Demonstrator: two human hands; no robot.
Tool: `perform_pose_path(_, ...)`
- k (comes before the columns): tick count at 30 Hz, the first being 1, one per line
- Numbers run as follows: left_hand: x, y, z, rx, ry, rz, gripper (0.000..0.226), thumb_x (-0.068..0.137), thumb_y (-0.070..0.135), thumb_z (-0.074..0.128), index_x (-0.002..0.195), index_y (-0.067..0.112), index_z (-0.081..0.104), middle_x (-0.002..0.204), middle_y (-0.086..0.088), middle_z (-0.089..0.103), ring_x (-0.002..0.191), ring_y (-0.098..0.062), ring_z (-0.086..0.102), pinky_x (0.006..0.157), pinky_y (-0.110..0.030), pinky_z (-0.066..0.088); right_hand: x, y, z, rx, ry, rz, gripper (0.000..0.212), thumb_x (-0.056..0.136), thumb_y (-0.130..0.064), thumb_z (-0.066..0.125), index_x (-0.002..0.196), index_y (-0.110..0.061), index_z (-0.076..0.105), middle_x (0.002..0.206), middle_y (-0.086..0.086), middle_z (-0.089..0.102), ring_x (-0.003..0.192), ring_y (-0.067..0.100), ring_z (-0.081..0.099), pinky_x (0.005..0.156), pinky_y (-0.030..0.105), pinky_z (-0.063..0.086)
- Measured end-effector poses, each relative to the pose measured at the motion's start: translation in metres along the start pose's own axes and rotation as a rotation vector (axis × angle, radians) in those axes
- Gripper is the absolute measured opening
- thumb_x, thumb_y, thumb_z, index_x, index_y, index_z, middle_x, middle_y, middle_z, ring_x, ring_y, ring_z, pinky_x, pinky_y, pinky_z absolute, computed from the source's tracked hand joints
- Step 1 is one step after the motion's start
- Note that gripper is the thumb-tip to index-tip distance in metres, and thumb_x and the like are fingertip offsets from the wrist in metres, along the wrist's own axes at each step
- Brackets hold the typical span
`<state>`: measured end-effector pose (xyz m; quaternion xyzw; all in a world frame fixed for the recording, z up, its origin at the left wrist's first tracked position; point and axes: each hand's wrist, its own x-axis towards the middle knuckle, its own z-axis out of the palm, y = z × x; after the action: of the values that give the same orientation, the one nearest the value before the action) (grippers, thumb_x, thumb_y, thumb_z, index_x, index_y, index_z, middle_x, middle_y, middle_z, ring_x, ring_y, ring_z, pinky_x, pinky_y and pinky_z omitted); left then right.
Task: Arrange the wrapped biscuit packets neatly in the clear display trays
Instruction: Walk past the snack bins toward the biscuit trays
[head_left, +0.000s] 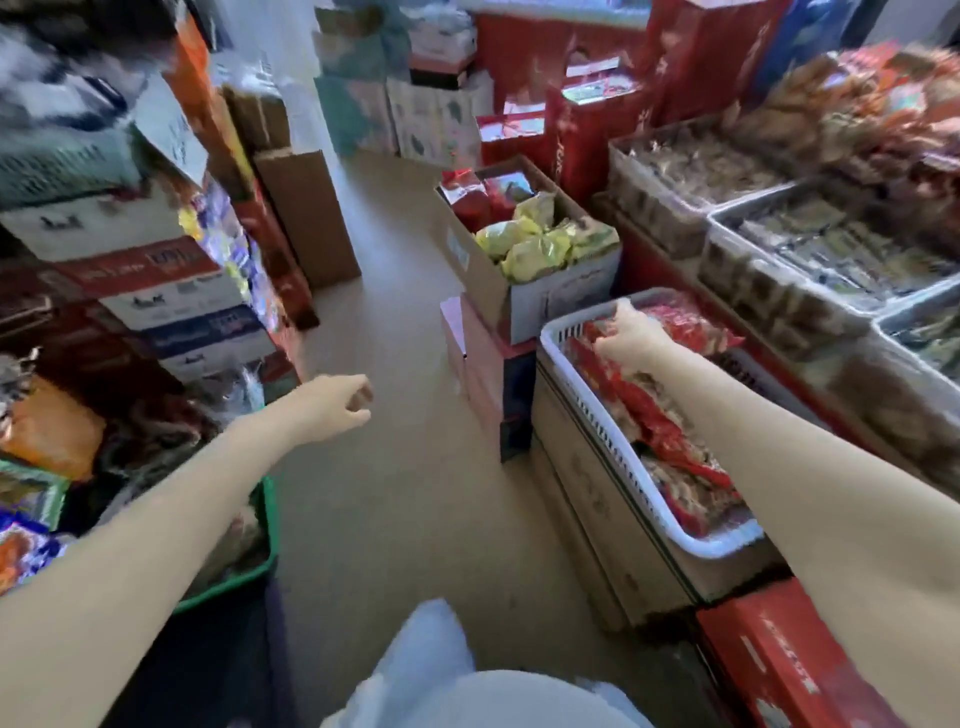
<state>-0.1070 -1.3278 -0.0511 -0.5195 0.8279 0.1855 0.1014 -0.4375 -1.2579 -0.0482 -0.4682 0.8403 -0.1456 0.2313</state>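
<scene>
Item: right hand (631, 338), reaching into a white slotted plastic basket (613, 447) that sits on a stack of brown cardboard cartons (587, 499). Fingers curled down onto red-wrapped biscuit packets (654, 415) heaped loosely in the basket; whether they have closed on one packet cannot be told through the blur.

Item: left hand (340, 408), held out over the tan floor (395, 332), fingers loosely curled, holding nothing.

Item: clear plastic display trays (810, 291), on the counter to the right, just beyond the basket. The nearer trays hold rows of dark-wrapped packets (841, 244); how orderly the rows are is too blurred to judge.

Item: open cardboard box of yellow bags (540, 239), behind the basket.

Status: judged partway. Trays appear largely stocked, while the basket still carries a good heap of red packets, none seen in transit. Remaining: lift packets out, carry them right, lay them in line.
</scene>
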Motion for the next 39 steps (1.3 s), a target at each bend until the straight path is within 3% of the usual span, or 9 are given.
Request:
perform_pose_path(3, 0.087, -0.044, -0.022, 0.093, -0.09, -0.039, 0.038, 0.093, 0.018, 0.052, 0.129, 0.007, 0.047, 0.125, -0.012, 0.058, 0.114, -0.024, 0.054, 0.087, -0.024, 0.037, 0.069, -0.011, -0.002, -0.007, 0.091, 0.075, 0.052, 0.09, -0.018, 0.055, 0.136, -0.003, 0.034, 0.132, 0.026, 0.046, 0.124, 0.042, 0.042, 0.101, 0.042, 0.035)
perform_pose_path(7, 0.223, -0.06, -0.07, 0.129, -0.088, 0.018, 0.045, 0.093, 0.019, 0.051, 0.134, 0.006, 0.039, 0.128, -0.015, 0.055, 0.118, -0.03, 0.051, 0.092, -0.03, 0.039, 0.14, -0.007, -0.014, 0.003, 0.236, 0.369, 0.051, 0.091, -0.017, 0.054, 0.135, -0.001, 0.033, 0.135, 0.029, 0.042, 0.127, 0.042, 0.038, 0.105, 0.04, 0.027)
perform_pose_path(11, 0.336, -0.018, -0.124, 0.198, -0.063, 0.273, 0.048, 0.091, 0.017, 0.049, 0.137, 0.008, 0.034, 0.118, -0.017, 0.06, 0.109, -0.033, 0.056, 0.09, -0.035, 0.045, 0.188, -0.015, -0.025, 0.1, 0.304, 0.607, 0.056, 0.09, -0.016, 0.055, 0.137, 0.001, 0.028, 0.139, 0.028, 0.037, 0.131, 0.042, 0.032, 0.106, 0.041, 0.026)
perform_pose_path(16, 0.437, 0.079, -0.161, 0.258, 0.018, 0.559, 0.054, 0.09, 0.013, 0.046, 0.141, 0.008, 0.027, 0.112, -0.025, 0.058, 0.102, -0.04, 0.056, 0.086, -0.04, 0.044, 0.232, -0.02, -0.042, 0.141, 0.389, 0.689, 0.062, 0.089, -0.02, 0.057, 0.14, -0.008, 0.024, 0.138, 0.023, 0.036, 0.129, 0.041, 0.029, 0.102, 0.046, 0.032)
perform_pose_path(21, 0.495, 0.156, -0.155, 0.197, -0.018, 0.885, 0.061, 0.088, 0.01, 0.053, 0.142, 0.005, 0.025, 0.104, -0.015, 0.064, 0.105, -0.033, 0.058, 0.092, -0.036, 0.041, 0.271, 0.008, -0.05, 0.058, 0.401, 0.781, 0.07, 0.09, -0.024, 0.057, 0.145, -0.008, 0.017, 0.139, 0.022, 0.036, 0.128, 0.041, 0.031, 0.099, 0.048, 0.033)
perform_pose_path(25, 0.541, 0.192, -0.147, 0.179, -0.094, 0.953, 0.065, 0.086, 0.024, 0.055, 0.142, 0.011, 0.025, 0.107, -0.007, 0.067, 0.104, -0.028, 0.061, 0.096, -0.042, 0.044, 0.306, 0.02, -0.06, 0.021, 0.37, 0.831, 0.067, 0.089, -0.021, 0.057, 0.143, -0.008, 0.02, 0.139, 0.021, 0.036, 0.127, 0.039, 0.031, 0.096, 0.047, 0.035)
perform_pose_path(30, 0.59, 0.236, -0.162, 0.13, -0.111, 1.05, 0.059, 0.089, 0.019, 0.058, 0.139, 0.006, 0.03, 0.122, -0.01, 0.06, 0.112, -0.029, 0.056, 0.096, -0.039, 0.043, 0.352, 0.02, -0.077, 0.023, 0.393, 0.783, 0.065, 0.089, -0.018, 0.055, 0.144, -0.01, 0.021, 0.142, 0.02, 0.032, 0.129, 0.039, 0.029, 0.099, 0.048, 0.034)
perform_pose_path(34, 0.619, 0.275, -0.154, 0.146, -0.153, 1.159, 0.052, 0.089, 0.02, 0.058, 0.133, 0.002, 0.036, 0.125, -0.016, 0.056, 0.116, -0.032, 0.053, 0.095, -0.038, 0.041, 0.359, 0.027, -0.079, 0.037, 0.425, 0.893, 0.067, 0.09, -0.02, 0.055, 0.146, -0.009, 0.019, 0.143, 0.02, 0.031, 0.131, 0.039, 0.028, 0.102, 0.05, 0.032)
perform_pose_path(39, 0.642, 0.31, -0.142, 0.197, -0.196, 1.299, 0.064, 0.09, 0.024, 0.057, 0.143, 0.005, 0.026, 0.131, -0.017, 0.051, 0.122, -0.033, 0.045, 0.1, -0.041, 0.037, 0.372, 0.028, -0.071, 0.077, 0.445, 0.929, 0.067, 0.092, -0.02, 0.053, 0.148, -0.01, 0.016, 0.147, 0.018, 0.029, 0.134, 0.037, 0.024, 0.103, 0.05, 0.03)
